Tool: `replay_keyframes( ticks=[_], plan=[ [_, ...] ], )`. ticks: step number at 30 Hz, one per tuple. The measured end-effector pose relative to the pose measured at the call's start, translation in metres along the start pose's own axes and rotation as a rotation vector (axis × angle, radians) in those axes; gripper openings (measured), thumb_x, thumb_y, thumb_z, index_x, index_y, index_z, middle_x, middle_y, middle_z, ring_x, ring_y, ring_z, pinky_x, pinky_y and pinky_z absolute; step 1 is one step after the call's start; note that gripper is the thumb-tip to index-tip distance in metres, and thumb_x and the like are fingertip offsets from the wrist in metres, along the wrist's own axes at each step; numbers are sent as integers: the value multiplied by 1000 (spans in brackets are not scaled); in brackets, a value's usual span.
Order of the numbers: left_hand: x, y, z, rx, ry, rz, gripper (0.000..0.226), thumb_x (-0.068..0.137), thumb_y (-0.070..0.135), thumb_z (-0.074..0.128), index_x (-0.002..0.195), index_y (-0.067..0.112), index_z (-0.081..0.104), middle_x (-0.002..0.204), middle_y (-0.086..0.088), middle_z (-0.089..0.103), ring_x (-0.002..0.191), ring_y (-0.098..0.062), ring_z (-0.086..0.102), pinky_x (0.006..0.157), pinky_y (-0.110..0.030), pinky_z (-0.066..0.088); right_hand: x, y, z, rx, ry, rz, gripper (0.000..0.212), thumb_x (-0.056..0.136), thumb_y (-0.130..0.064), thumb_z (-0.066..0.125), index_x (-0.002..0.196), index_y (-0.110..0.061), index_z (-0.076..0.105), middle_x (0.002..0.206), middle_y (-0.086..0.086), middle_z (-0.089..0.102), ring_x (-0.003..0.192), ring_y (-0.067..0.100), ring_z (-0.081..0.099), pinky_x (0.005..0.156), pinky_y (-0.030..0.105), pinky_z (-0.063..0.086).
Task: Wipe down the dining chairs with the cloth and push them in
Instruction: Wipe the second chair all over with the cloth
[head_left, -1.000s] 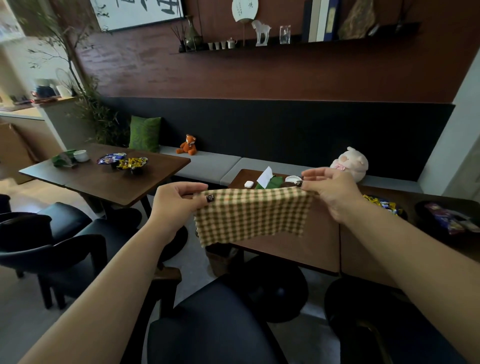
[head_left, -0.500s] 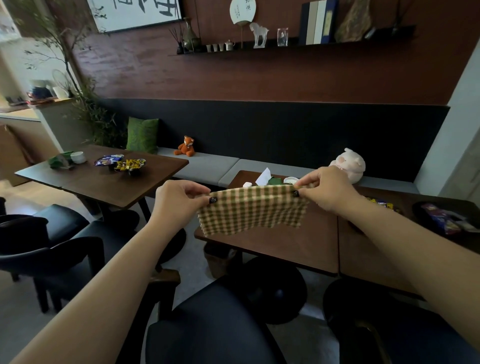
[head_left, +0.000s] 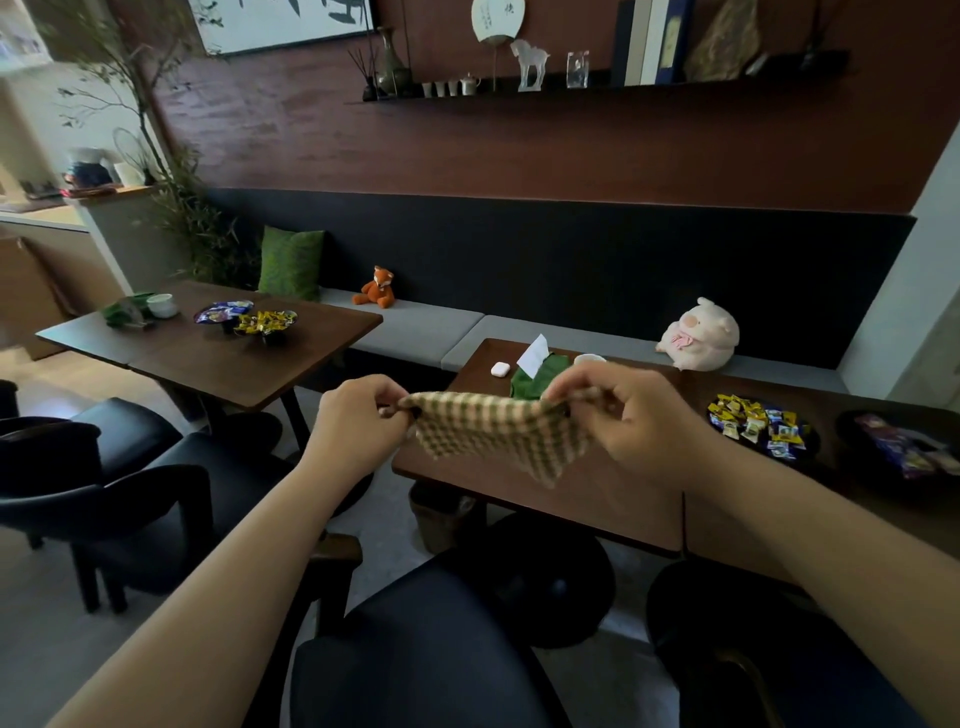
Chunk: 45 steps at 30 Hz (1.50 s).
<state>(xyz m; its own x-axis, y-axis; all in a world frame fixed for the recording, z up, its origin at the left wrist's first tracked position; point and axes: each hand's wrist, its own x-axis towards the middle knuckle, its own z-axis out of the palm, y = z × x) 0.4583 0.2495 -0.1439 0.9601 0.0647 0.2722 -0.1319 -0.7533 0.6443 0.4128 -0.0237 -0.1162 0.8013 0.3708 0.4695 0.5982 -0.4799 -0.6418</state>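
A green-and-cream checked cloth (head_left: 498, 436) hangs folded in the air over the near edge of a brown table (head_left: 623, 499). My left hand (head_left: 358, 421) pinches its left top corner and my right hand (head_left: 628, 415) pinches its right top corner. A dark padded dining chair (head_left: 415, 654) stands just below my arms, pulled back from the table. A second dark chair (head_left: 727, 649) is at the lower right, partly hidden by my right forearm.
More dark chairs (head_left: 104, 483) stand at the left beside another brown table (head_left: 218, 353) with candy dishes. The near table holds a tissue pack, a white case and a candy plate (head_left: 758, 426). A grey bench (head_left: 431, 332) runs along the wall. A small bin (head_left: 447, 519) sits under the table.
My hands have come closer together and the cloth has been folded, so it hangs shorter and narrower than a second ago.
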Motion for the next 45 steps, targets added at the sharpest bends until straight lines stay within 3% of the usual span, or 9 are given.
replay_keyframes(
  ticks=[6, 10, 14, 16, 20, 23, 31, 38, 45],
  plan=[
    [-4, 8, 10, -459, -41, -37, 31, 82, -2, 62, 79, 27, 72, 90, -3, 76, 93, -25, 71, 86, -53, 57, 4, -10, 20, 27, -230, -82, 27, 87, 2, 63, 103, -17, 73, 100, -6, 68, 97, 4, 64, 84, 17, 50],
    [-18, 24, 11, -729, -65, 7, 8, 87, 0, 67, 90, 8, 67, 93, -13, 74, 96, -25, 71, 83, -38, 58, 7, -15, 27, 92, -234, -11, 26, 84, -6, 70, 107, -20, 68, 99, -11, 69, 94, 1, 66, 83, 18, 52],
    [-23, 27, 17, -533, 24, 81, 34, 73, 1, 82, 98, 17, 65, 101, 0, 70, 93, -11, 70, 76, -23, 57, 5, -25, 27, 297, -346, 75, 14, 82, 1, 71, 91, -9, 67, 84, -3, 70, 74, 13, 65, 68, 26, 53],
    [-23, 28, 20, -547, 61, -56, 49, 73, 1, 81, 114, 19, 61, 116, 4, 64, 98, -12, 68, 79, -25, 57, 0, -29, 28, 304, -436, 68, 14, 81, 0, 72, 88, -11, 69, 85, 0, 71, 79, 30, 65, 72, 38, 52],
    [-6, 19, 21, -1043, -36, -667, 52, 78, -1, 75, 127, 1, 58, 113, -13, 69, 96, -27, 70, 70, -36, 58, -11, -30, 34, 262, -496, 58, 20, 78, 0, 75, 92, -14, 74, 88, -10, 72, 85, 4, 67, 78, 17, 50],
    [-1, 8, 26, -1223, -48, -798, 37, 85, 0, 68, 120, -7, 59, 111, -22, 69, 98, -32, 70, 65, -40, 57, -16, -24, 41, 215, -379, 53, 25, 76, -7, 79, 97, -17, 73, 93, -10, 73, 89, 0, 67, 81, 15, 50],
    [-13, 11, 22, -1077, -14, -613, 25, 91, -2, 61, 113, 5, 66, 106, -15, 72, 96, -30, 70, 73, -40, 56, -32, -19, 55, 176, -374, 101, 21, 84, -1, 64, 90, -19, 73, 98, -2, 70, 83, 5, 66, 78, 29, 55],
    [-39, 46, 11, -728, -423, -196, 40, 91, 4, 63, 125, 24, 55, 103, -5, 75, 93, -18, 72, 77, -28, 57, -12, -23, 42, 214, -168, 60, 31, 90, 5, 54, 103, -19, 68, 104, -10, 68, 103, 2, 62, 91, 18, 47],
    [-51, 57, 15, -836, -603, -213, 30, 102, 17, 45, 127, 14, 61, 118, -13, 70, 112, -29, 65, 101, -42, 50, -2, -18, 31, 240, 10, 71, 29, 79, -9, 75, 96, -24, 57, 90, -8, 64, 87, 19, 67, 81, 35, 57]
  ],
)
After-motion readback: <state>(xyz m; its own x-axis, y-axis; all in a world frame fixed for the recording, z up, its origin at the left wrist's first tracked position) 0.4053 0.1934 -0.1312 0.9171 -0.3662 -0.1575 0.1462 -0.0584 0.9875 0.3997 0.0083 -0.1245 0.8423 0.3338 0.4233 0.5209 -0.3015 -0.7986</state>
